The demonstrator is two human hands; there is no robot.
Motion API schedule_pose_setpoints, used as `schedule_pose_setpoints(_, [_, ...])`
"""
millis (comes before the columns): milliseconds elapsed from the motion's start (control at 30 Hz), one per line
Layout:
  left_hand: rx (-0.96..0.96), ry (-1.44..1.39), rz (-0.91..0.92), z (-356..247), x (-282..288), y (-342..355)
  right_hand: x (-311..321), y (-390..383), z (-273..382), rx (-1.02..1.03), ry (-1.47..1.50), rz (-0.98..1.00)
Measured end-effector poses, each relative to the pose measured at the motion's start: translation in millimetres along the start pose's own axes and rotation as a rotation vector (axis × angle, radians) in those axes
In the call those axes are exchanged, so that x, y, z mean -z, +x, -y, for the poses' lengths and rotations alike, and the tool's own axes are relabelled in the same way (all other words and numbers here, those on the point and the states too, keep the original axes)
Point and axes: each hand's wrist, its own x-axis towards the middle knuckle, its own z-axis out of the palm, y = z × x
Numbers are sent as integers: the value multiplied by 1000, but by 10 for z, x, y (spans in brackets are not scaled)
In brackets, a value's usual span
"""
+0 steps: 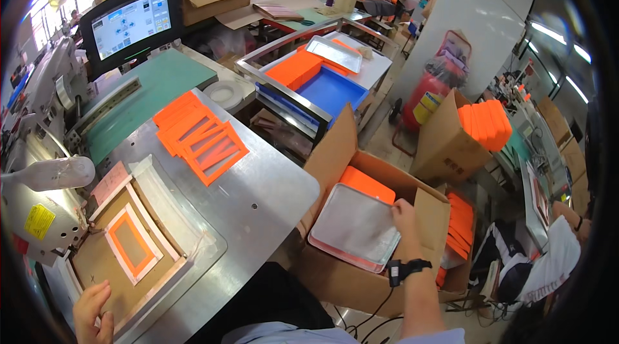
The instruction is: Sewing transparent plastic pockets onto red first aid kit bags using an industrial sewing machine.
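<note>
My right hand point(405, 220) is closed at the upper right corner of a grey metal tray point(358, 225), fingertips at its rim. The tray lies in an open cardboard box point(371, 295), over orange pieces point(366, 184). A black band with a cable is around my right wrist. At the lower left, my left hand point(93, 312) is empty, its thumb and fingers apart, beside a brown template board point(161, 244) under the sewing machine head point(42, 221). On the board, an orange rectangular frame point(151, 255) lies inside a white-edged window.
Flat orange cut-out frames point(200, 134) overlap on the metal table point(271, 199). Behind stand a lit screen point(132, 21) and a blue tray point(332, 89) beside orange stacks. To the right are a box of orange pieces point(445, 144), a red wheeled extinguisher point(429, 96) and another person's arm.
</note>
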Motion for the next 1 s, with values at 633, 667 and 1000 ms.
schedule_pose_setpoints(633, [-564, 403, -257, -1273, -897, 215, 839, -1172, 3306, 97, 1357, 56])
schedule_pose_setpoints(667, [-552, 386, -333, -1271, -960, 269, 876, -1289, 3403, 100, 1320, 153])
schedule_pose_setpoints(1000, [-409, -95, -704, -562, -816, -103, 975, -1467, 4188, 670, 1366, 229])
